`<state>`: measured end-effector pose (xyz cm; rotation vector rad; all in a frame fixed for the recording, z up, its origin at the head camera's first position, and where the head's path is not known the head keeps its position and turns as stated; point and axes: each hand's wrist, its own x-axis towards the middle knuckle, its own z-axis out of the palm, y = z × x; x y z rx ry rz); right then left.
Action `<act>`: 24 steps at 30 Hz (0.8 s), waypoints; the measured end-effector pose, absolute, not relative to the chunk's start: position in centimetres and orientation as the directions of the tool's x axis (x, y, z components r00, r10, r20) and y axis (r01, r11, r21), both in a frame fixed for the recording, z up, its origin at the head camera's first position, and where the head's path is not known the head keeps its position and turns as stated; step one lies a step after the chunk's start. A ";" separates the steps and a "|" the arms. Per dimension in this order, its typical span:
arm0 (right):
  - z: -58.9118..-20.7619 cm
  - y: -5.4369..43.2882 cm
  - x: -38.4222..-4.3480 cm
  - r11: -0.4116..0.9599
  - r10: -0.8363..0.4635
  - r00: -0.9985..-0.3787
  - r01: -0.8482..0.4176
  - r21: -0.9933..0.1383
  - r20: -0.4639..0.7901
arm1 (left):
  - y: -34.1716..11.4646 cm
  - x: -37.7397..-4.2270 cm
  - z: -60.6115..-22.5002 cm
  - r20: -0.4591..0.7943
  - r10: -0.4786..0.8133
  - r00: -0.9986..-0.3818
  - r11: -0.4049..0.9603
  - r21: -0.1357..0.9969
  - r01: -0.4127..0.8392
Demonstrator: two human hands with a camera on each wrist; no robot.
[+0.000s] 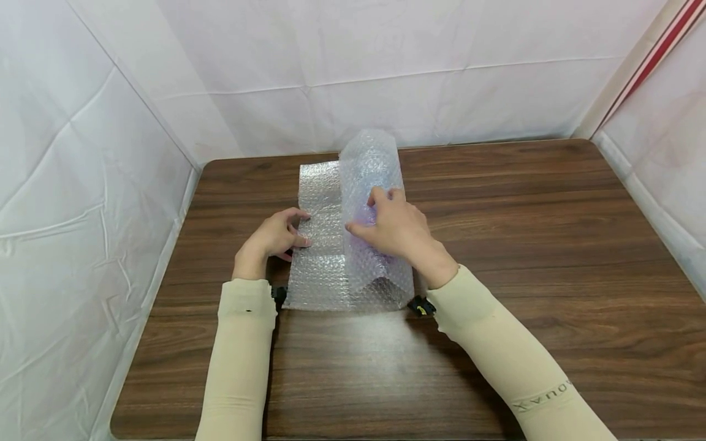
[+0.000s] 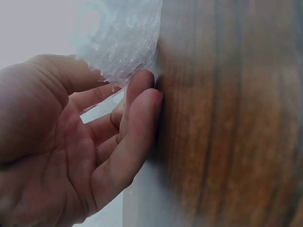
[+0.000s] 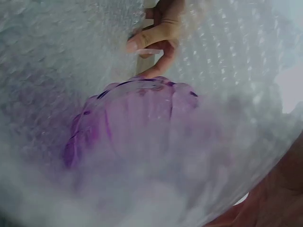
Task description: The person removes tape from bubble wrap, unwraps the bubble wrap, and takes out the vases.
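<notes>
Bubble wrap [image 1: 325,229], 2 hands [image 1: 274,234] [image 1: 398,228], left edge [image 1: 296,275] held, wide tabletop [image 1: 551,233] rightward

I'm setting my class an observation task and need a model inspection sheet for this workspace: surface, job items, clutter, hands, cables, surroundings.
Surface: dark brown wood-grain table, light reflecting near its front.
Job items: bubble wrap, its right part folded over; inside the fold, a purple translucent item with a ribbed side, its full shape hidden.
Clutter: nothing seen.
Left hand: at the wrap's left edge; whether it pinches is unclear.
Right hand: thumb and bent fingers on the folded part, over the item.
Cables: nothing seen.
Surroundings: creased white sheeting behind and at both sides; a red stripe at the right rear corner.
</notes>
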<state>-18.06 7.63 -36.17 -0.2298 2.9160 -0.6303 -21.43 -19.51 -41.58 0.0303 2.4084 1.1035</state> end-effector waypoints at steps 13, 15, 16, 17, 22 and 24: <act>-36.2 6.2 -17.7 0.932 -0.130 -0.986 -0.086 -0.353 -0.104 | -19.7 -21.3 -41.6 -0.419 0.220 -0.881 0.664 0.726 -0.179; -36.3 6.1 -17.6 0.932 -0.122 -0.988 -0.084 -0.352 -0.089 | -19.6 -21.3 -41.6 -0.416 0.221 -0.882 0.668 0.723 -0.174; -36.3 6.1 -17.6 0.933 -0.119 -0.989 -0.082 -0.351 -0.084 | -19.6 -21.3 -41.6 -0.414 0.222 -0.883 0.670 0.722 -0.171; -36.3 6.1 -17.6 0.933 -0.116 -0.990 -0.080 -0.350 -0.082 | -19.6 -21.3 -41.6 -0.413 0.224 -0.883 0.671 0.722 -0.168; -36.5 6.0 -17.5 0.935 -0.107 -0.992 -0.077 -0.347 -0.070 | -19.5 -21.2 -41.5 -0.408 0.226 -0.885 0.675 0.721 -0.159; -36.5 6.0 -17.5 0.935 -0.106 -0.992 -0.077 -0.347 -0.065 | -19.5 -21.2 -41.5 -0.408 0.226 -0.885 0.675 0.720 -0.159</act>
